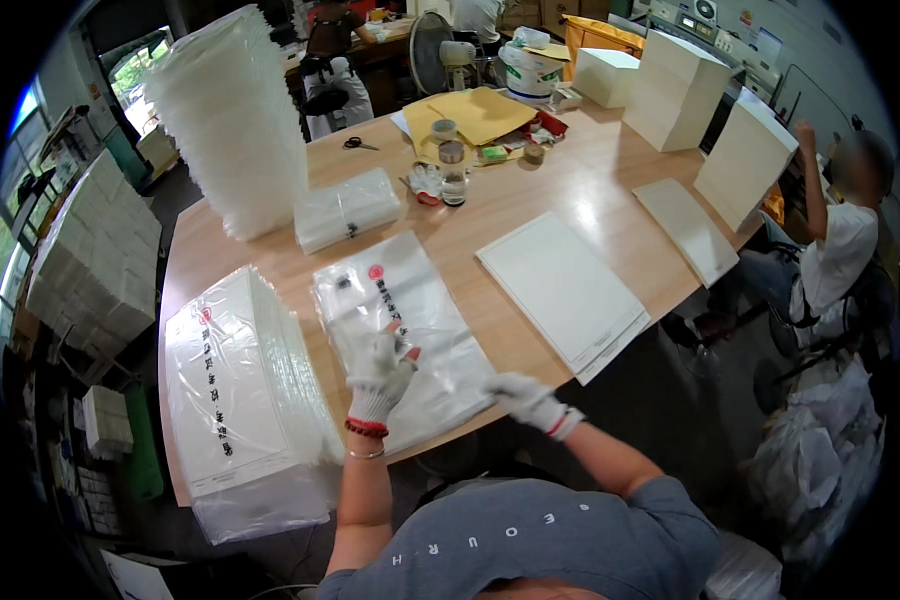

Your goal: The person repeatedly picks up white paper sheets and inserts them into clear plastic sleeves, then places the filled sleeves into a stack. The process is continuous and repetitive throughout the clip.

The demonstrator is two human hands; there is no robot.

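A flat stack of clear plastic bags point(440, 345) with dark print and a red round mark lies before me on the table. My left hand point(378, 370), in a white knit glove with bare fingertips, rests over the bags with its fingers apart. At the bags' right edge is my right hand point(530, 402), also gloved; its fingers are smeared by motion, so I cannot tell whether they grip the plastic. A thick pile of packed plastic bags with white sheets inside point(235, 385) lies left of my left hand. Right of the bags is a stack of white sheets point(565, 290).
A tall stack of white packets point(230, 130) stands at the far left, beside a folded plastic bundle point(348, 210). Scissors point(361, 144), tape rolls point(451, 152) and yellow envelopes point(480, 115) lie farther back. White paper blocks point(673, 90) stand at right, near a seated person point(840, 235).
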